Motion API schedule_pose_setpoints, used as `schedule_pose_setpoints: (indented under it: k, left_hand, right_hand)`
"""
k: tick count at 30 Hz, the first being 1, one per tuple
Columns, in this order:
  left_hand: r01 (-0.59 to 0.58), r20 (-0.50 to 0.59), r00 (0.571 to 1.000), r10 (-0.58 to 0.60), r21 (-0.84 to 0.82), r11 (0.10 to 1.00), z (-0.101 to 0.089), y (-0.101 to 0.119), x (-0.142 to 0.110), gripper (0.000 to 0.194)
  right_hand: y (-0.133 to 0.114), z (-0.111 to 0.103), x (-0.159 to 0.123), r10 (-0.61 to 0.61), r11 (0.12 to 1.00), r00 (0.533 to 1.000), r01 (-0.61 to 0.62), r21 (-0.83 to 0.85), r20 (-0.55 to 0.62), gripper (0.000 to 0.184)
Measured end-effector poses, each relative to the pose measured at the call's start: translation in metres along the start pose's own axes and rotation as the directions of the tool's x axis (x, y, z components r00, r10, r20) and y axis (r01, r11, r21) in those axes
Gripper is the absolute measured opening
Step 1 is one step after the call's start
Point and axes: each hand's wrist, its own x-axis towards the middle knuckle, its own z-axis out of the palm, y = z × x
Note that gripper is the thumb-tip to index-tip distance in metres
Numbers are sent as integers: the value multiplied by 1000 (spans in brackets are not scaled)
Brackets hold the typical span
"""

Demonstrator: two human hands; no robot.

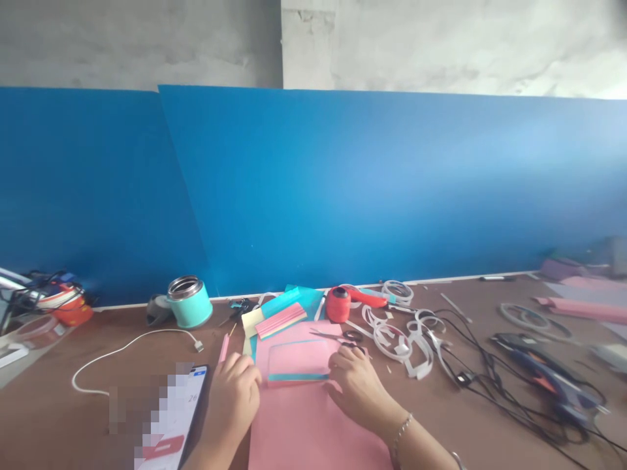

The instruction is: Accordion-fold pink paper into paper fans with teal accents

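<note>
My left hand is curled at the left edge of a folded pink paper piece, fingers bent against it. At the paper's right edge rests my right hand, fingers bent down onto the sheet; a bracelet circles that wrist. The folded piece has a teal stripe along its bottom edge and lies on a larger pink sheet on the brown table. Small scissors lie just beyond my right fingers.
A phone lies left of my left hand, with a white cable beyond it. A teal cup, coloured paper, a red tape dispenser, white paper rings, black cords and a glue gun crowd the table before blue boards.
</note>
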Motion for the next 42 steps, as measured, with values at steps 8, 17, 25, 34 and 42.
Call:
schedule_pose_setpoints:
  k: [8, 17, 25, 34, 42]
  left_hand:
    - [323, 324, 933, -157, -560, 763, 20, 40, -6, 25]
    - [373, 168, 927, -336, -514, 772, 28, 51, -6, 36]
    - [18, 172, 985, -19, 7, 1000, 37, 44, -5, 52]
    - [112, 359, 933, -20, -238, 965, 13, 26, 1, 16]
    - [215, 380, 920, -101, -271, 938, 10, 8, 4, 18]
  right_hand:
    - [-10, 18, 7, -70, 997, 969, 73, 6, -238, 16]
    - [-41, 1, -4, -275, 949, 926, 305, 82, -260, 20]
    - [-30, 9, -2, -197, 977, 938, 211, 17, -286, 25]
    - [1, 11, -1, -45, 961, 999, 39, 272, 16, 23]
    - [9, 12, 4, 216, 785, 962, -271, 557, 164, 22]
